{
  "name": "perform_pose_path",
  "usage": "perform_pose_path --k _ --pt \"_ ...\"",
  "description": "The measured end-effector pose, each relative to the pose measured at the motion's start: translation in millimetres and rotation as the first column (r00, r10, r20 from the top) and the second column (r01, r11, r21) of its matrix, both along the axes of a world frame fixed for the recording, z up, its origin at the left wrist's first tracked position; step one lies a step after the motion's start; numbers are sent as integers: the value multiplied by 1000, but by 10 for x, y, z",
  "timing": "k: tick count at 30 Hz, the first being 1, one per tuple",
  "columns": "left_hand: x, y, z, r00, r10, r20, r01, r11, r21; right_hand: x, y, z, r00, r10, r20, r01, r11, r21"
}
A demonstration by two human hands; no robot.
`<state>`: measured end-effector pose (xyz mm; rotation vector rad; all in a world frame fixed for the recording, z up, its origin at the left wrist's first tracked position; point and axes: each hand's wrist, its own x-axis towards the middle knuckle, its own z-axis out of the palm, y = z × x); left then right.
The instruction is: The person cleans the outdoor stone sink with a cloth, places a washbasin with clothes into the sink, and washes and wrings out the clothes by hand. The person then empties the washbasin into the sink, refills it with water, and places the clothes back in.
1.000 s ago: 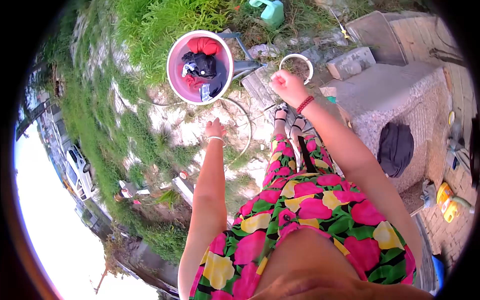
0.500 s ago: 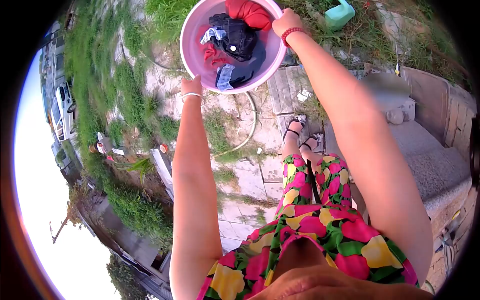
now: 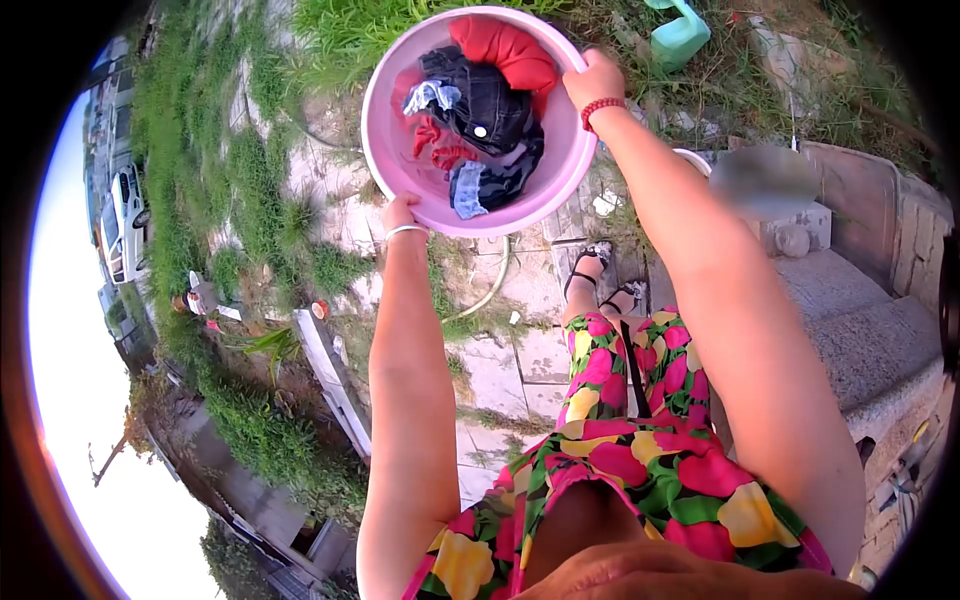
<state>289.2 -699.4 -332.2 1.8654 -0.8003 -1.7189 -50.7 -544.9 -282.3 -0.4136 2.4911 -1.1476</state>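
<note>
A pink plastic basin [image 3: 378, 130] is held out in front of me by its rim. My left hand [image 3: 403, 211] grips the lower left edge, and my right hand [image 3: 596, 82] is closed on the right edge. Inside lie a red garment [image 3: 505, 52] near the far rim and a dark garment with a white button [image 3: 480, 95] in the middle. Small red cloth [image 3: 440, 145] and a dark piece with a light blue band [image 3: 468, 188] are nearer to me. My fingers under the rim are partly hidden.
A green plastic jug [image 3: 682, 38] stands in the grass at upper right. Stone steps [image 3: 850, 330] rise on the right. A hose [image 3: 492, 290] lies across the paving below the basin. A white board [image 3: 335, 380] and a parked white car [image 3: 128, 225] are to the left.
The basin has come down and slightly right in view, with both hands still on its rim. More of its far side now shows, and the clothes inside have shifted a little.
</note>
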Motion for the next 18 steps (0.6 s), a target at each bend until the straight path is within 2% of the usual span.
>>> perform_pose_path --k 1,2,3,5,6,7,9,12,15,18 --pt "28 175 113 999 35 -4 -35 999 20 70 121 -52 998 -15 53 14 1000 12" --pt "127 291 54 994 74 76 -71 997 -43 153 285 -76 994 -32 109 33 999 -16" --pt "119 437 210 991 117 62 -115 993 -27 251 434 -54 992 -46 114 47 999 -7" --pt "118 658 531 975 141 171 -132 989 -59 472 733 -27 983 -101 151 106 994 -30" --pt "195 745 584 980 118 158 -108 992 -70 564 899 37 981 -98 166 97 995 11" --pt "311 855 634 984 98 152 -87 993 -79 673 1069 139 967 -122 224 130 991 -22" --pt "449 1195 861 966 17 258 10 995 -100 860 1422 261 960 -154 232 161 987 -14" --pt "669 1681 1146 988 80 129 -70 995 -78 1094 1898 592 970 -162 183 170 985 -29" --pt "683 2066 1695 998 51 45 -48 997 -55 1253 2334 976 915 -226 333 272 958 -95" --pt "681 2282 2234 999 14 -45 -17 998 -60 1336 2757 1308 909 -258 327 330 926 -186"
